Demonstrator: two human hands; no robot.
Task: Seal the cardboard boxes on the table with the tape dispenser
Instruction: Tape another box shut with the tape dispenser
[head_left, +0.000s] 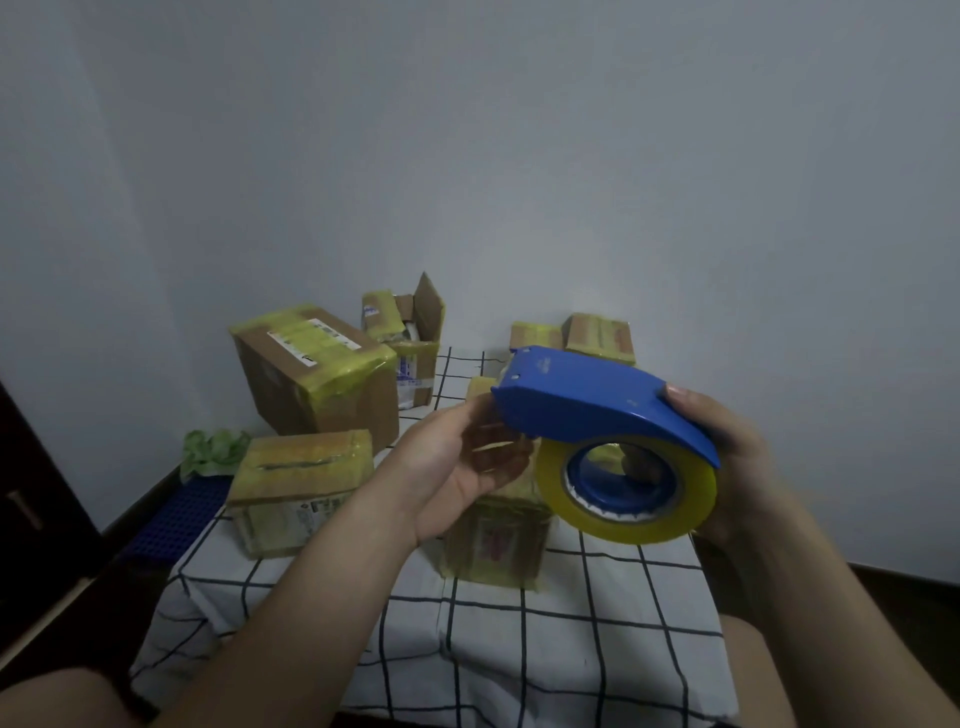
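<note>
Fingers of R hand (740, 467) grip tape dispenser (587, 395) rear, L hand (467, 462) pinches front edge, clear above boxes (493, 540).

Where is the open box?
Head view: the open box stands far back, left of centre, just right of the large taped box.

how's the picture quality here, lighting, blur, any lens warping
Head view: dim, flat, bluish light with no hard shadows or strong glare; the wide-angle lens stretches the forearms toward the bottom edge; the tape dispenser, gripped by the left hand and the right hand, is fairly sharp, while the open box at the back looks softer and grainy.
</note>
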